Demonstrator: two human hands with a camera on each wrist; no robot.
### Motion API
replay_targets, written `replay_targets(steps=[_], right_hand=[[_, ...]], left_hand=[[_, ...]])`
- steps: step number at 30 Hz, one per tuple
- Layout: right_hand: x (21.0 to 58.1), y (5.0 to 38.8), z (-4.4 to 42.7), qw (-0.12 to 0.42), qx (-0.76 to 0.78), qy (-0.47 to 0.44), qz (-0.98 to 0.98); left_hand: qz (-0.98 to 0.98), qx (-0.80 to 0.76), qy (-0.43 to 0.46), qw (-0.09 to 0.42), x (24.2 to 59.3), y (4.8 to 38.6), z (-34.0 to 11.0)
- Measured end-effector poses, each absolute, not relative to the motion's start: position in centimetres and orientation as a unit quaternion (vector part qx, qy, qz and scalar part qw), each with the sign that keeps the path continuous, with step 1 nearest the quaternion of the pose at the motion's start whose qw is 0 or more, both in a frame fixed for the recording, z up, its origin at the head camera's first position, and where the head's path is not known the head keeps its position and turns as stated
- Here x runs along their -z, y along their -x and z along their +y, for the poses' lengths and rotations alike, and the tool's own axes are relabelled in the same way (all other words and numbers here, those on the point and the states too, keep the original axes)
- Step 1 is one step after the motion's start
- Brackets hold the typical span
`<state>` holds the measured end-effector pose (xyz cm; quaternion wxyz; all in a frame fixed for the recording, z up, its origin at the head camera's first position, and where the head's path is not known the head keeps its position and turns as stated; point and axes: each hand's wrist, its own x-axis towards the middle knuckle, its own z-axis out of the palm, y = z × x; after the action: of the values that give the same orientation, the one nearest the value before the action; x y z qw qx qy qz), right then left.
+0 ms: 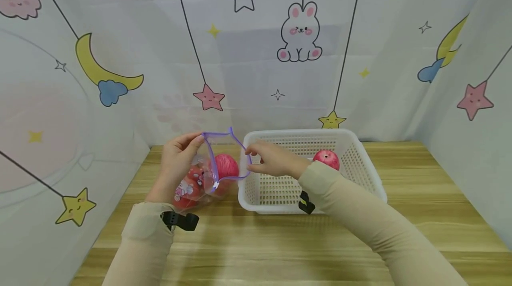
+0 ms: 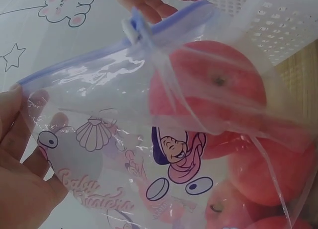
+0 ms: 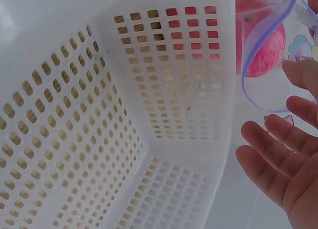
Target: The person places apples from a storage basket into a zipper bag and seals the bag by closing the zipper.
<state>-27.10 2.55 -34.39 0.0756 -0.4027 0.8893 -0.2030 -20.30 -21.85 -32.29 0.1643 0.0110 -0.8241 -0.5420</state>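
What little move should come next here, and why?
Probably the right hand should reach for the apple in the white plastic basket: it is the only one visible there, while the left hand holds the rim of the clear purple-zippered bag, whose mouth is open and which already contains other apples.

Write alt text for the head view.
A left hand pinches an open, purple-edged clear plastic bag with round red fruits inside; the right hand is at its opposite edge. To the right, a white perforated plastic basket with another red fruit inside sits on a wood-grain table.
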Motion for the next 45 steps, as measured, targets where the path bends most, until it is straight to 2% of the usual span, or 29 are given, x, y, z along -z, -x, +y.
replay_targets(steps=[15, 27, 45], right_hand=[[34.9, 27.7, 5.0, 0.068, 0.184, 0.398, 0.896], [35.8, 28.7, 7.5, 0.084, 0.177, 0.354, 0.914], [35.7, 29.6, 11.1, 0.124, 0.174, 0.291, 0.933]], left_hand=[[-0.821, 0.542, -0.028, 0.175, 31.9, 20.5, -22.0], [-0.806, 0.555, -0.006, 0.207, 31.3, 21.0, -21.7], [-0.775, 0.596, -0.029, 0.207, 30.2, 21.7, -21.2]])
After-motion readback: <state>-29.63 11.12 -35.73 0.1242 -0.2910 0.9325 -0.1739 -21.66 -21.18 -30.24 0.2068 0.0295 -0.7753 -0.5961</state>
